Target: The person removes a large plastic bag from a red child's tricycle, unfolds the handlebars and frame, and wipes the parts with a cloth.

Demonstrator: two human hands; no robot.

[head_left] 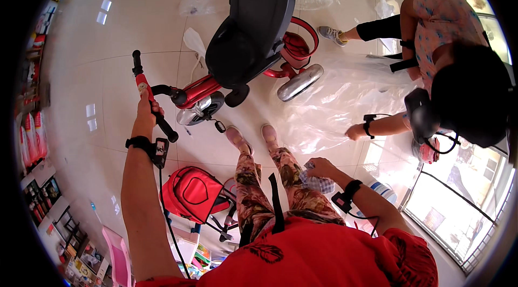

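A child's tricycle with a red frame (200, 89), a black seat (253, 28) and silver-sided wheels stands on the tiled floor in front of me. My left hand (149, 104) is closed round the middle of its red handlebar (141, 81), between the black grips. Over my right thigh, my right hand (322, 168) is closed on a checked grey-white cloth (318, 183), which hangs below the fingers. At the tricycle's rear is a red basket (295, 49). A black pedal (219, 126) shows beside the front wheel (202, 109).
Clear plastic sheeting (345, 93) covers floor right of the tricycle. A co-worker (450, 33) bends there, one hand (354, 131) stretched over the plastic. A red canopied seat (193, 195) is by my legs. Stocked shelves (35, 136) line the left; a bright window (458, 200) is at right.
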